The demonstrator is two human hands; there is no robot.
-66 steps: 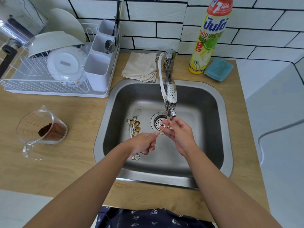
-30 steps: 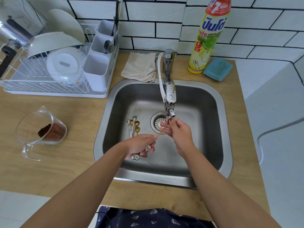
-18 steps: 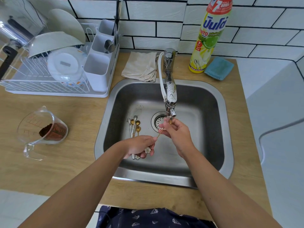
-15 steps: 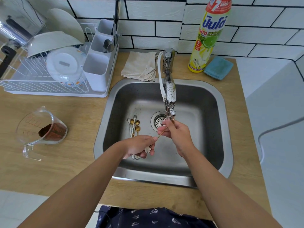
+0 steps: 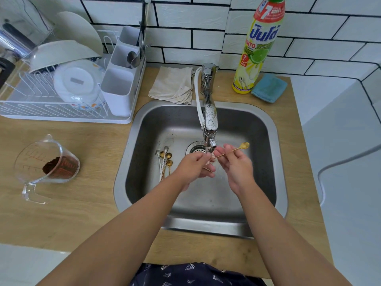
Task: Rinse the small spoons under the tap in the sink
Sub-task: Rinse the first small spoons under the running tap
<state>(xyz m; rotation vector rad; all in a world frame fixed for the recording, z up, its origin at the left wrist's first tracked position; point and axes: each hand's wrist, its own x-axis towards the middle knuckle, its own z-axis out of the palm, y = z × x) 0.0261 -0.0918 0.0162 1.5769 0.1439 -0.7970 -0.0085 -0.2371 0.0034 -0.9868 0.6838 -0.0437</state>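
- One gold spoon (image 5: 237, 149) is being washed now. Its bowl sticks out to the right of the tap (image 5: 209, 120), near the middle of the frame, and its thin handle runs left toward the water.
- The right hand (image 5: 235, 164) holds this spoon. Its fingers (image 5: 227, 148) are pinched shut on the thin handle.
- The left hand (image 5: 195, 165) is just beside the right hand, under the tap spout. Its fingers are curled close around the handle end, as if rubbing it. That end is hidden, so I cannot tell how tight they hold.
- A thin stream of water seems to fall between the two hands, but it is hard to see.
- More small spoons (image 5: 164, 162) lie in a bunch on the floor of the sink (image 5: 266, 129), left of the drain (image 5: 194, 148) and a little apart from the hands. I cannot tell if they are clean or dirty.
- I think the job is only partly done. One spoon is in the hands and the bunch may be waiting for a turn.
- The dish rack (image 5: 51, 112) at the upper left of the bench (image 5: 82, 203) could take the clean spoons.
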